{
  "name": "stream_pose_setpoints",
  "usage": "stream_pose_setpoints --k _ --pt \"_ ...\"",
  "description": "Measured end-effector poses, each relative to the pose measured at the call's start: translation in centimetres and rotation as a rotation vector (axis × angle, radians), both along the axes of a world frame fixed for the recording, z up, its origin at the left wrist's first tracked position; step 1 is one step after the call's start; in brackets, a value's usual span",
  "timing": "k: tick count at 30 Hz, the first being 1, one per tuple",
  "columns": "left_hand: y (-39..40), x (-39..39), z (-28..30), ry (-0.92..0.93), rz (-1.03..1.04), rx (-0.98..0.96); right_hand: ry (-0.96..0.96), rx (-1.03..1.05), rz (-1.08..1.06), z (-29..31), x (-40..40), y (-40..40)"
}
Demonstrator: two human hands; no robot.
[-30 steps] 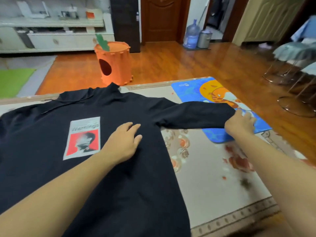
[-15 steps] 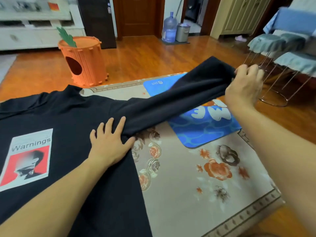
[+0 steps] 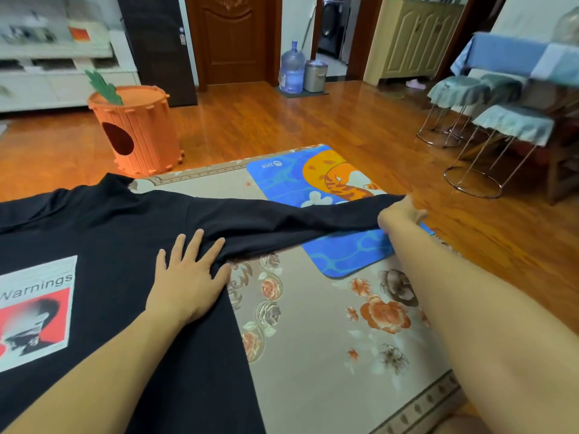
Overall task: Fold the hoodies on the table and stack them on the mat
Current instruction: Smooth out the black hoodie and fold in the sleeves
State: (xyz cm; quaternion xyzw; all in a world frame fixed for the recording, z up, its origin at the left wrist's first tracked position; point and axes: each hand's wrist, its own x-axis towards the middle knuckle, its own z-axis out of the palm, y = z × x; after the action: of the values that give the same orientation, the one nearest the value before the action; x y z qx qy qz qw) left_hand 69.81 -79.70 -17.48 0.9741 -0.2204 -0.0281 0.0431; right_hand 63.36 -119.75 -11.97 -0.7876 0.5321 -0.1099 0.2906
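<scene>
Half the hoodie [image 3: 131, 233] off-frame

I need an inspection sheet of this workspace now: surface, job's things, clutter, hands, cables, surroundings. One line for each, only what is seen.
Surface: table under a beige cloth with a flower print.
Job's things: black hoodie lies spread flat, printed patch up; its sleeve is stretched out over the blue mat, which bears no folded stack.
Clutter: nothing seen on the table.
Hands: left hand presses flat on the hoodie by the armpit; right hand holds the sleeve end.
Cables: nothing seen.
Surroundings: orange carrot-shaped bin, water bottle, metal bin, covered stools, wooden floor.
</scene>
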Motion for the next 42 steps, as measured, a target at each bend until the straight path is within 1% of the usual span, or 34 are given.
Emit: stream_pose_setpoints --k 2,4,5,6,8,9,10,11,12,14,15,16,17,18,20,21,23,25,28,29,30,32,34,36,37,40,42 --pt "0.1 0.1 -0.1 -0.005 -0.001 0.000 0.000 -0.096 0.053 -0.1 0.0 -0.5" --pt "0.0 0.2 -0.1 -0.007 0.003 0.004 0.082 -0.176 0.183 -0.6 -0.3 -1.3" --pt "-0.1 0.2 -0.1 -0.007 0.006 0.003 0.079 -0.213 0.230 -0.7 -0.4 -1.9" --pt "-0.1 0.2 -0.1 -0.008 0.008 -0.001 0.015 -0.252 0.248 -0.5 -0.6 -2.3" --pt "0.0 0.2 -0.1 -0.013 0.010 -0.010 -0.192 -0.334 0.230 1.5 -0.4 -2.9" --pt "0.0 0.3 -0.1 -0.018 0.008 -0.017 -0.285 -0.342 0.220 2.9 0.0 -3.1" --pt "0.1 0.3 -0.2 -0.024 0.003 -0.027 -0.326 -0.364 0.227 4.3 0.6 -3.2" --pt "0.1 0.3 -0.2 -0.032 -0.004 -0.040 -0.292 -0.427 0.247 5.4 1.2 -3.5" --pt "0.1 0.3 -0.2 -0.040 -0.011 -0.053 -0.213 -0.504 0.278 6.4 1.8 -3.9" --pt "0.1 0.2 -0.1 -0.042 -0.022 -0.064 0.107 -0.650 0.302 7.3 2.6 -4.9" --pt "0.1 0.2 -0.1 -0.034 -0.023 -0.060 0.272 -0.718 0.263 6.9 2.9 -5.3" --pt "0.1 0.3 -0.1 -0.027 -0.022 -0.055 0.382 -0.781 0.221 6.3 3.1 -5.3" --pt "0.1 0.3 -0.1 -0.023 -0.020 -0.049 0.414 -0.823 0.206 5.4 3.2 -4.7" --pt "0.1 0.3 -0.1 -0.021 -0.019 -0.041 0.380 -0.828 0.222 4.5 3.1 -3.4" --pt "0.1 0.3 -0.3 -0.016 -0.025 -0.032 0.300 -0.744 0.353 1.6 2.5 -0.1" --pt "0.1 0.3 -0.3 -0.017 -0.029 -0.031 0.315 -0.683 0.436 0.0 1.8 1.6" --pt "0.1 0.5 -0.3 -0.024 -0.031 -0.035 0.384 -0.565 0.587 -2.1 0.1 3.9" --pt "0.3 0.7 -0.4 -0.022 -0.040 -0.064 0.437 -0.529 0.652 -2.7 -1.4 3.6" --pt "0.6 0.9 -0.3 -0.031 -0.090 -0.180 0.599 -0.498 0.589 -1.8 -2.7 2.2" --pt "0.6 0.8 -0.3 -0.027 -0.112 -0.211 0.671 -0.527 0.576 -1.3 -3.1 2.1" --pt "0.5 0.8 -0.1 -0.023 -0.127 -0.215 0.741 -0.602 0.592 -0.7 -3.4 2.4" --pt "0.6 0.6 -0.1 0.001 -0.122 -0.161 0.872 -0.842 0.700 0.4 -3.8 2.9" --pt "0.5 0.2 -0.1 0.038 -0.106 -0.112 0.963 -1.002 0.771 1.2 -4.4 2.5" --pt "0.4 0.1 0.1 0.043 -0.102 -0.088 0.967 -1.114 0.744 1.3 -5.2 2.1" --pt "0.3 0.2 0.1 0.047 -0.105 -0.085 1.010 -1.092 0.700 1.2 -5.5 2.4" --pt "0.2 0.1 0.2 0.067 -0.124 -0.057 1.239 -0.934 0.587 0.7 -6.3 4.9" --pt "0.3 0.1 0.4 0.086 -0.130 -0.042 1.356 -0.816 0.491 1.4 -5.1 6.8"
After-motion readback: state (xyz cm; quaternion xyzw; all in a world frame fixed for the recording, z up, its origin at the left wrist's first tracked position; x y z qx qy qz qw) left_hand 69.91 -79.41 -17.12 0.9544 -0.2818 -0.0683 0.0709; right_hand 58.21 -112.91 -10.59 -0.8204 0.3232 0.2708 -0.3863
